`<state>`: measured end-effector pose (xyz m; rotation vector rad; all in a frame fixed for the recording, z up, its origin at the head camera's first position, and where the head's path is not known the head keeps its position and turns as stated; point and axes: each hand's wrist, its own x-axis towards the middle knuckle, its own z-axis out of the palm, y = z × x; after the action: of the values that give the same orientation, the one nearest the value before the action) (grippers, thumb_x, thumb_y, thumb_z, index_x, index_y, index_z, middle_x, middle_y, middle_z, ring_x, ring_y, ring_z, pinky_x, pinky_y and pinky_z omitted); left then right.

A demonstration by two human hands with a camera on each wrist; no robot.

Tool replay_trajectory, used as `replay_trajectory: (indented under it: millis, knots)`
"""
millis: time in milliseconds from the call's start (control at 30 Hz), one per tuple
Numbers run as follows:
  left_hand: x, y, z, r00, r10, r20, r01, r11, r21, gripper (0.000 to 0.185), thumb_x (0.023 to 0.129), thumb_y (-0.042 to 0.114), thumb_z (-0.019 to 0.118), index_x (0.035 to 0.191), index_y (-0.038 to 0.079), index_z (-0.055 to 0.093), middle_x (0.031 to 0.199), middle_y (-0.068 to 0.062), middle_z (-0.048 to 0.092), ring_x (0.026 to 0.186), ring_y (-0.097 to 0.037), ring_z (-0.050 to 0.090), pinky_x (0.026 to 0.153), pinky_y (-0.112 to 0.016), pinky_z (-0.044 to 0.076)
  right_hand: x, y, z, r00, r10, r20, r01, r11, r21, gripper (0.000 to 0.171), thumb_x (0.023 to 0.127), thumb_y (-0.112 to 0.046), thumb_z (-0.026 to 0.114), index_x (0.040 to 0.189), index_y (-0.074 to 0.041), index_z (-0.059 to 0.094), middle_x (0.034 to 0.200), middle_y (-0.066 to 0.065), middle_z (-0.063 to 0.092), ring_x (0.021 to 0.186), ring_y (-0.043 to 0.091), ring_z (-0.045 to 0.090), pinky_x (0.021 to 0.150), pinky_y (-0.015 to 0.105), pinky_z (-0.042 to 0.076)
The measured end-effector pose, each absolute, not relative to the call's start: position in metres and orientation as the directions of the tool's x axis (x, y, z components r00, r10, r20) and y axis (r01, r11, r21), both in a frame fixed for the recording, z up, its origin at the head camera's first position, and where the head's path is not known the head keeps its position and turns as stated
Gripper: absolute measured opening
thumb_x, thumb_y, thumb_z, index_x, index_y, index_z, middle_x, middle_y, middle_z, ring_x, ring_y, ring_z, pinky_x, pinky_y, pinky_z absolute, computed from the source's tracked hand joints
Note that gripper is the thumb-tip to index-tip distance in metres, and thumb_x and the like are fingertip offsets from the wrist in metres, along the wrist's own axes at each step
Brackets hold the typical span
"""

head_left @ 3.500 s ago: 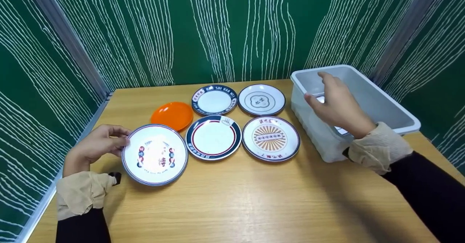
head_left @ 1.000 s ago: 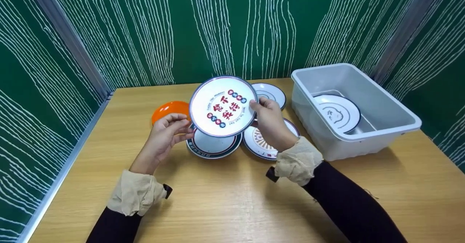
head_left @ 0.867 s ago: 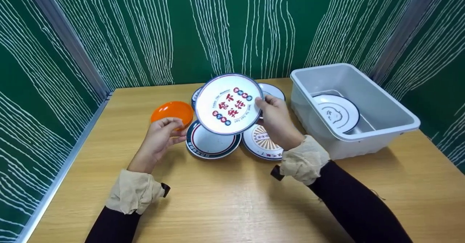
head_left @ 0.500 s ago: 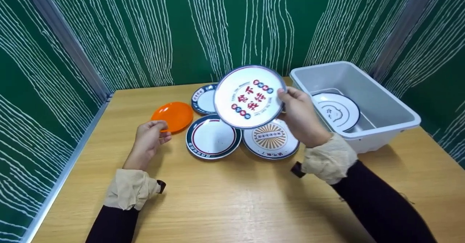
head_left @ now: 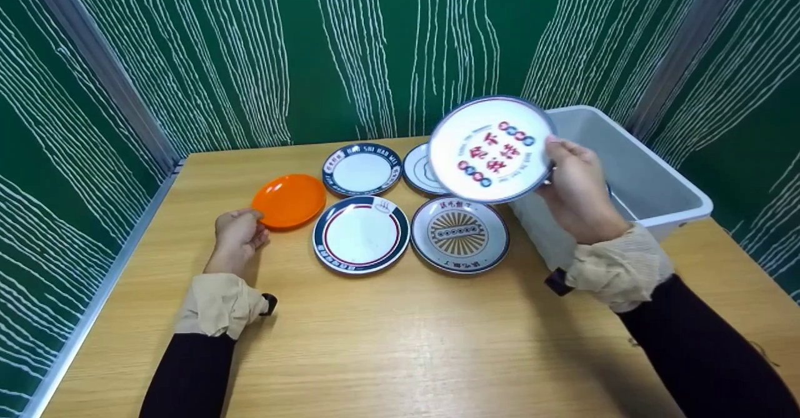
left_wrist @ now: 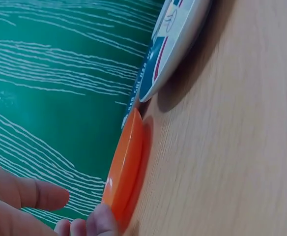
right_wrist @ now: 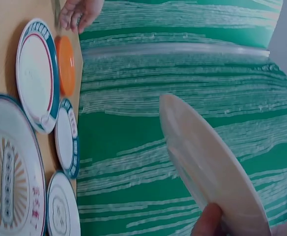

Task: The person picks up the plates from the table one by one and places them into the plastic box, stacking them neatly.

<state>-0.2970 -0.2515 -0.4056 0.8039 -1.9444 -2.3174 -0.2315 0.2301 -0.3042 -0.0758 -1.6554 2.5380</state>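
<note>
My right hand grips a white plate with red characters and coloured dots by its right rim, tilted in the air just left of the grey plastic bin. In the right wrist view the plate shows edge-on above my thumb. My left hand rests on the table with loosely curled fingers, and its fingertips touch the near rim of the orange plate, which lies flat. The thumb stands apart from that plate.
Flat on the wooden table lie a navy and red ringed plate, a sunburst plate, a blue lettered plate and a partly hidden white plate. Green walls close in on three sides.
The left hand lifted the dotted plate and passed it to the right hand, which carried it up and right to the bin. The left hand went back left to the orange plate.
</note>
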Motion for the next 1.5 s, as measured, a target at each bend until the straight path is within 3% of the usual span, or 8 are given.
replay_trajectory:
  millis: [167,333,433,700,933,1100,1300,1500]
  knots:
    - [-0.306,-0.254,-0.407,-0.837,-0.367,-0.405,-0.340,-0.229,0.912,0.020,0.101,0.001,0.056,0.117,0.007,0.045,0.075,-0.005,0.055,0.049,-0.010,0.053,0.050,-0.023,0.056,-0.235,0.254,-0.305,-0.978,0.201,-0.057,-0.046,-0.474,-0.879,0.035,0.110,-0.024,0.043,0.139,-0.004,0.045,0.122,0.010,0.059,0.096,0.016,0.067,0.077,0.027,0.060]
    - [-0.315,-0.257,-0.409,-0.810,-0.364,-0.459,-0.399,-0.231,0.887,0.043,0.100,0.000,0.059,0.137,0.005,0.039,0.086,-0.007,0.058,0.058,-0.011,0.059,0.065,-0.023,0.061,-0.238,0.276,-0.308,-0.962,0.240,-0.128,-0.010,-0.502,-0.865,0.053,0.111,-0.028,0.040,0.158,-0.008,0.029,0.130,0.010,0.059,0.107,0.019,0.068,0.090,0.032,0.060]
    - [-0.320,-0.259,-0.410,-0.799,-0.371,-0.473,-0.424,-0.210,0.881,0.054,0.097,-0.002,0.061,0.146,0.003,0.037,0.088,-0.006,0.058,0.061,-0.011,0.062,0.073,-0.025,0.062,-0.240,0.287,-0.312,-0.953,0.255,-0.163,0.007,-0.518,-0.855,0.054,0.111,-0.029,0.039,0.160,-0.010,0.027,0.128,0.009,0.063,0.110,0.019,0.068,0.092,0.031,0.059]
    - [-0.327,-0.261,-0.413,-0.796,-0.416,-0.440,-0.446,-0.090,0.891,0.053,0.092,-0.008,0.062,0.140,-0.003,0.040,0.103,-0.009,0.052,0.066,-0.010,0.063,0.075,-0.024,0.061,-0.251,0.310,-0.317,-0.929,0.285,-0.235,0.046,-0.542,-0.839,0.052,0.111,-0.032,0.036,0.160,-0.018,0.027,0.146,0.005,0.051,0.120,0.015,0.062,0.093,0.031,0.059]
    - [-0.329,-0.262,-0.415,-0.819,-0.393,-0.418,-0.450,-0.011,0.893,0.057,0.088,-0.014,0.062,0.141,-0.010,0.042,0.110,-0.014,0.051,0.063,-0.013,0.068,0.075,-0.024,0.062,-0.254,0.327,-0.319,-0.914,0.309,-0.263,0.034,-0.589,-0.808,0.052,0.111,-0.030,0.035,0.160,-0.017,0.024,0.125,0.007,0.063,0.108,0.014,0.068,0.082,0.033,0.062]
    - [-0.331,-0.263,-0.412,-0.810,-0.398,-0.430,-0.467,-0.004,0.884,0.056,0.088,-0.013,0.062,0.141,-0.010,0.044,0.110,-0.013,0.053,0.063,-0.012,0.069,0.076,-0.024,0.062,-0.251,0.337,-0.316,-0.896,0.314,-0.314,0.072,-0.594,-0.801,0.056,0.110,-0.033,0.038,0.162,-0.024,0.021,0.135,0.004,0.058,0.112,0.014,0.068,0.094,0.031,0.058]
    - [-0.332,-0.264,-0.413,-0.810,-0.391,-0.438,-0.470,-0.013,0.882,0.057,0.088,-0.014,0.062,0.141,-0.009,0.044,0.109,-0.013,0.054,0.064,-0.013,0.069,0.077,-0.025,0.062,-0.250,0.346,-0.318,-0.888,0.322,-0.328,0.107,-0.550,-0.829,0.058,0.110,-0.035,0.037,0.163,-0.026,0.017,0.139,0.001,0.051,0.116,0.010,0.064,0.095,0.029,0.057]
    - [-0.333,-0.263,-0.415,-0.813,-0.381,-0.440,-0.469,-0.017,0.883,0.057,0.088,-0.014,0.062,0.141,-0.010,0.043,0.107,-0.014,0.055,0.064,-0.014,0.070,0.076,-0.025,0.062,-0.255,0.352,-0.319,-0.871,0.290,-0.397,0.203,-0.524,-0.827,0.055,0.110,-0.033,0.039,0.161,-0.024,0.021,0.109,0.004,0.067,0.104,0.013,0.070,0.087,0.032,0.061]
